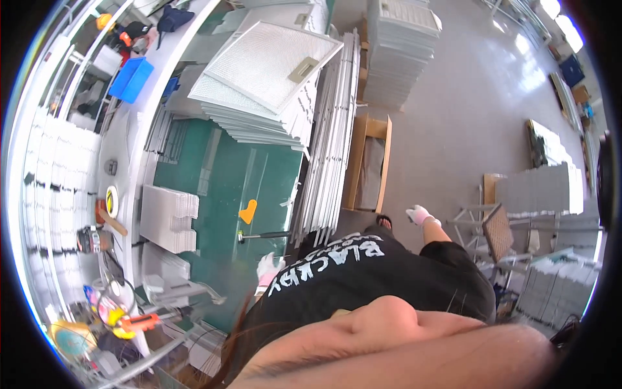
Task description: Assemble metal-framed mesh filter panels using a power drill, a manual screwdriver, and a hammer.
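My left hand (267,269), in a white glove, is over the near edge of the green tabletop (223,168). Its fingers look spread, and nothing shows in them. Just beyond it lies a hammer (264,235) with a dark handle. An orange-yellow flat piece (247,212) rests farther up the table. My right hand (420,214), also gloved, hangs out to the right above the grey floor, its fingers apart and holding nothing visible. Silvery mesh panels (265,68) are stacked at the table's far end. Long metal strips (329,142) lie piled along its right side.
An open cardboard box (387,162) stands on the floor right of the table. Beyond it rises a tall panel stack (405,52). A brown-topped stool (497,233) is at the right. On the left are pale notched sheets (168,217) and a blue bin (131,80).
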Motion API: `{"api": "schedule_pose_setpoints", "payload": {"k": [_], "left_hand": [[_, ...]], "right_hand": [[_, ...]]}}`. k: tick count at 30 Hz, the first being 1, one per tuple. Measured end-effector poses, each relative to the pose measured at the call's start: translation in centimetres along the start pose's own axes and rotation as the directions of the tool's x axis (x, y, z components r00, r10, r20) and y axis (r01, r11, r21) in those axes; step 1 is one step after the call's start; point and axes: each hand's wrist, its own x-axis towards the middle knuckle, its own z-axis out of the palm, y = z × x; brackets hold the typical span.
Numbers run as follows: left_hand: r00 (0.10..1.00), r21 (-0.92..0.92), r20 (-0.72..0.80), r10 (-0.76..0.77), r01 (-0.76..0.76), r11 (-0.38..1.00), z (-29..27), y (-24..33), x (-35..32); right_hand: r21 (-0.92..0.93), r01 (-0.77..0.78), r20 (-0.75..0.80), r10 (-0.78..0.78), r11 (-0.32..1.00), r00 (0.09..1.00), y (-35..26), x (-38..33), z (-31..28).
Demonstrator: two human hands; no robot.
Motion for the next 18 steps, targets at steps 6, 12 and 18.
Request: {"api": "schedule_pose_setpoints", "payload": {"k": [6,12,18], "left_hand": [[0.914,-0.526,-0.29,-0.283,0.094,0.845,7.5,2.5,-10.5],[0.917,-0.663,0.064,-0.395,0.334,0.67,24.8,-0.4,-21.7],[0.943,-0.684,-0.059,-0.329,0.202,0.701,19.7,5.9,-15.6]], "right_hand": [[0.025,0.425,-0.278,-0.402,0.905,0.872,3.8,2.5,-12.5],[0.385,0.505,-0.435,-0.331,0.772,0.837,6.2,3.7,-19.8],[0.264,0.707,-0.405,-0.589,0.656,0.699,-5.4,1.7,-17.8]]}}
